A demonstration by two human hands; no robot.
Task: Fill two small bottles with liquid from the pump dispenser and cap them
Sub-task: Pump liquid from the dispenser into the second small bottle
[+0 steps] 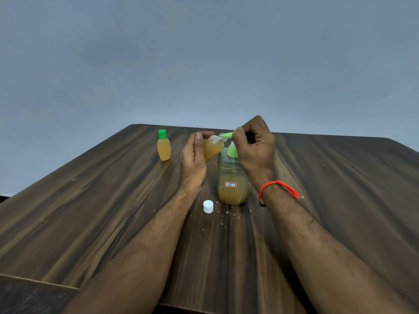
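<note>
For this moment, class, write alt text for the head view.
A left hand tilts an uncapped small bottle to the pump dispenser spout while the right hand presses the pump. A green-capped filled bottle and white cap sit nearby.

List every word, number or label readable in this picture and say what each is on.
"35": handwritten on a small white, red-bordered sticker on the front of the pump dispenser.

No other text shows: the capped small bottle, the small bottle held in the left hand, and the white cap bear no readable marks.
</note>
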